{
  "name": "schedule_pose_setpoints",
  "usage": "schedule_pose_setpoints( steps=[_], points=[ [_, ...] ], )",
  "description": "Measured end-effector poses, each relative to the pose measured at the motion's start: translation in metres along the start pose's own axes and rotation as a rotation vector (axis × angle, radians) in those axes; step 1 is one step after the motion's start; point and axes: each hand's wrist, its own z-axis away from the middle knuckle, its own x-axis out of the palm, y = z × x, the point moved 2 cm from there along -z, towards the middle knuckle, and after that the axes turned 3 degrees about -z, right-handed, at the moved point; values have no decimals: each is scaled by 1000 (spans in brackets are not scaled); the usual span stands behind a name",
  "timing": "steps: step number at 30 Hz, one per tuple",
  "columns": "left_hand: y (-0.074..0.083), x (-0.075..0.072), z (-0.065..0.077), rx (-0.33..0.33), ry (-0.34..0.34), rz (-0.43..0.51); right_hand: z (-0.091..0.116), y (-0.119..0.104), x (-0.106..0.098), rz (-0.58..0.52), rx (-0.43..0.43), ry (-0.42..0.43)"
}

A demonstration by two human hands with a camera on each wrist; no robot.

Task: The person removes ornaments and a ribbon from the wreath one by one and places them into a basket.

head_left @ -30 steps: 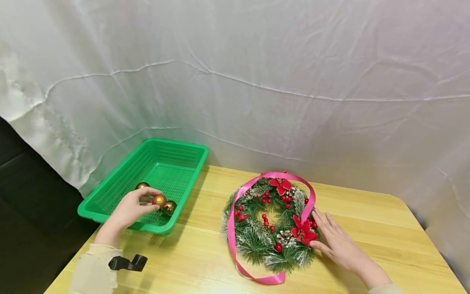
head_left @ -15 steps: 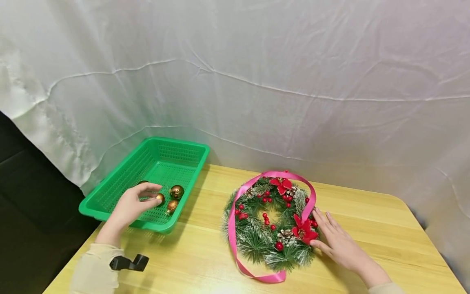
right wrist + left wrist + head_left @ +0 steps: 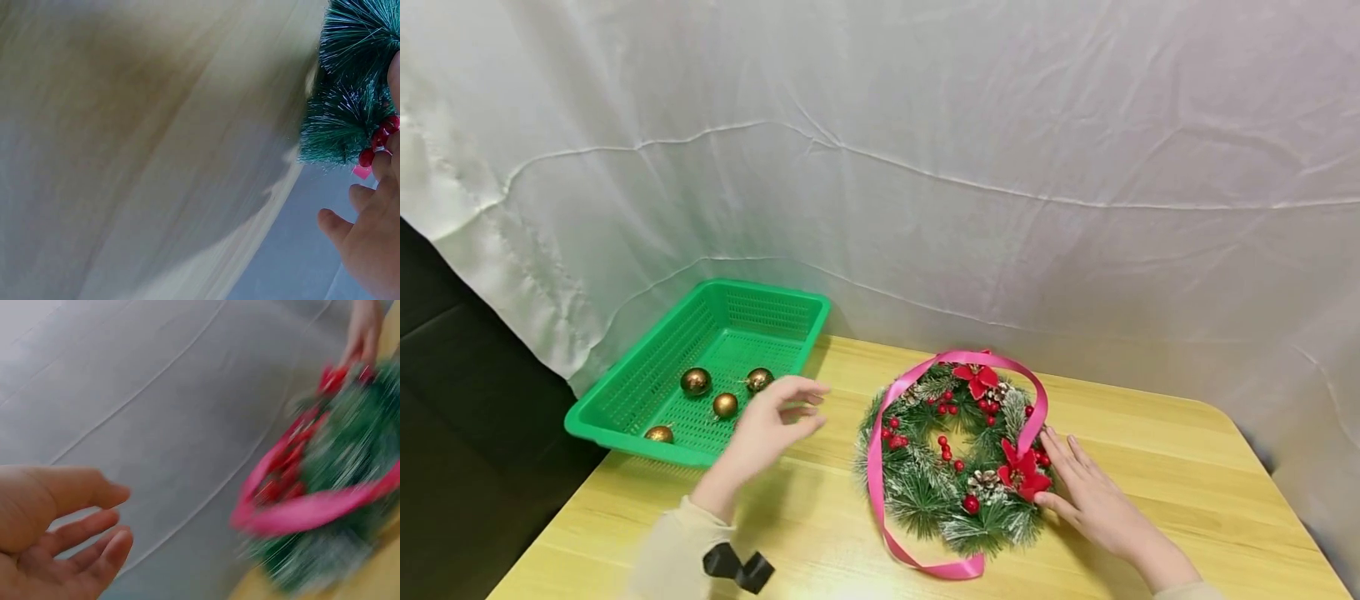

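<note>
My left hand (image 3: 778, 421) is in the air by the near right rim of the green basket (image 3: 625, 437). Its fingers are loosely bent, and in the left wrist view nothing shows between them. Inside the basket lie several bronze Christmas balls, among them a shiny brown ball (image 3: 696, 382) and a small gold ball (image 3: 725, 406). A wreath (image 3: 925, 500) of frosted green needles, red berries and red flowers lies flat on the table, a pink ribbon (image 3: 874, 467) looped over it. With fingers extended, my right hand (image 3: 1097, 504) rests against the wreath's right edge, beside a red flower (image 3: 1022, 473).
The basket stands at the left side of the yellow wooden table (image 3: 1187, 467). A pale cloth (image 3: 925, 167) hangs behind the table. Something black (image 3: 452, 417) is at the far left. A black band mount (image 3: 737, 568) sits on my left wrist.
My left hand has released a gold ball in the basket and moved right, out over the basket's rim. The balls have shifted about. My right hand and the wreath have stayed put.
</note>
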Motion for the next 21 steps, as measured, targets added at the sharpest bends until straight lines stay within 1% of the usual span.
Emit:
schedule_pose_setpoints(
  steps=[2,4,6,8,12,15,17,21],
  points=[
    [-2,20,0,-39,2,55,0,0,0,0,1,2],
    [-8,38,0,-85,13,101,0,1,0,4,1,5],
    [-16,52,-2,-118,25,114,0,1,1,8,0,8],
    [-24,62,-5,-143,35,116,1,2,1,9,-1,9],
    [-37,75,-14,-168,38,135,1,3,2,-5,-4,9],
    [-43,80,-22,-166,29,145,0,3,2,-10,-5,12],
    [-46,83,-28,-171,23,130,0,3,2,-8,-7,15],
    [-53,88,-37,-172,3,69,0,2,2,-8,-10,14]
  ],
)
